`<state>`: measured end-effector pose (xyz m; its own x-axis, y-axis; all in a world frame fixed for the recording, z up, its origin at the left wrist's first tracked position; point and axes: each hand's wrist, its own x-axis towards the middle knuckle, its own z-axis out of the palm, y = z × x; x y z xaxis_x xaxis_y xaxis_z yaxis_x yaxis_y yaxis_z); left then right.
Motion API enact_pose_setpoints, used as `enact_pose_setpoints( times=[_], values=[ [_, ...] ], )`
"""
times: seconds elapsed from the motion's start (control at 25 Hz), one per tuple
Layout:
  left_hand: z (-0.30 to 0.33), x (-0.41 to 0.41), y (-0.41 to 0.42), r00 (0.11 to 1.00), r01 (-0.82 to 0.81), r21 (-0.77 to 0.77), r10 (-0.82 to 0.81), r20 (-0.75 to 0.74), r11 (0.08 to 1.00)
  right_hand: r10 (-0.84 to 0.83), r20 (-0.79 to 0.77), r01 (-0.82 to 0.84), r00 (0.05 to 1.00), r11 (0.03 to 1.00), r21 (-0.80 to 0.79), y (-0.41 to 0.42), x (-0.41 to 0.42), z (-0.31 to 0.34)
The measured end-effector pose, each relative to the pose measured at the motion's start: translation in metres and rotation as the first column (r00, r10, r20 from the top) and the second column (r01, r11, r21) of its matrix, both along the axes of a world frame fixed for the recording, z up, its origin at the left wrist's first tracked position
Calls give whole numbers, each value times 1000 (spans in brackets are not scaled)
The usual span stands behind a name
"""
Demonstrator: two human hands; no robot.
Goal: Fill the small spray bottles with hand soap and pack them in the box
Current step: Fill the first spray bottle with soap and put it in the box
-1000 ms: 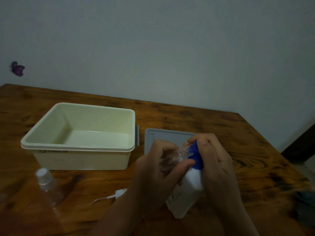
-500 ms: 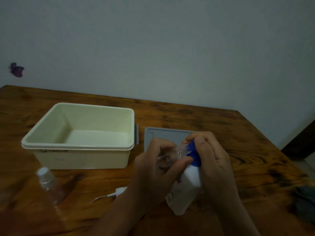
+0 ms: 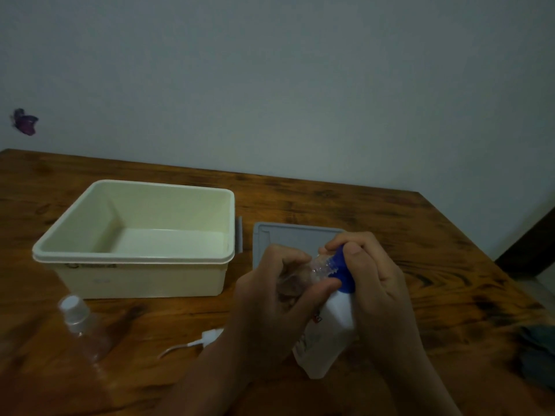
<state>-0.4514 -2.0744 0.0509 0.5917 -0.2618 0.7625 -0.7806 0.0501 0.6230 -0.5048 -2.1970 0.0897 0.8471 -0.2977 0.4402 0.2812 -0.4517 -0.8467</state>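
Observation:
My left hand [image 3: 270, 298] grips a small clear spray bottle [image 3: 318, 270] with its open neck pointing right. My right hand [image 3: 378, 283] holds the white hand soap bottle [image 3: 327, 337] tilted, fingers curled round its blue cap [image 3: 342, 265], which meets the small bottle's neck. The cream box [image 3: 135, 256] stands open and empty at the left. A second small clear spray bottle [image 3: 87, 328] with its cap on stands at the near left. A white sprayer head with its thin tube [image 3: 198, 340] lies on the table by my left wrist.
The grey box lid [image 3: 288, 235] lies flat right of the box, partly behind my hands. A dark cloth [image 3: 537, 352] lies at the table's right edge. The wooden table [image 3: 420, 235] ends at a wall behind.
Both hands with the two bottles have shifted very slightly; the soap bottle stays tilted against the small bottle's neck. Nothing else has moved.

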Motion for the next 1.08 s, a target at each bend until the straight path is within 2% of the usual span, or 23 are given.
enact_pose_setpoints(
  times=[0.24, 0.4, 1.08],
  values=[
    [1, 1, 1, 1000, 7, -16, -7, -16, 1000, -8, 5, 8, 1000, 1000, 2, -1, 1, -1],
    [2, -1, 0, 1000, 10, 7, -10, -12, 1000, 5, -15, -6, 1000, 998, -67, -3, -1, -1],
    [0, -2, -1, 997, 66, -10, -66, -37, 998, -12, -25, 13, 1000, 1000, 6, -1, -5, 0]
  ],
)
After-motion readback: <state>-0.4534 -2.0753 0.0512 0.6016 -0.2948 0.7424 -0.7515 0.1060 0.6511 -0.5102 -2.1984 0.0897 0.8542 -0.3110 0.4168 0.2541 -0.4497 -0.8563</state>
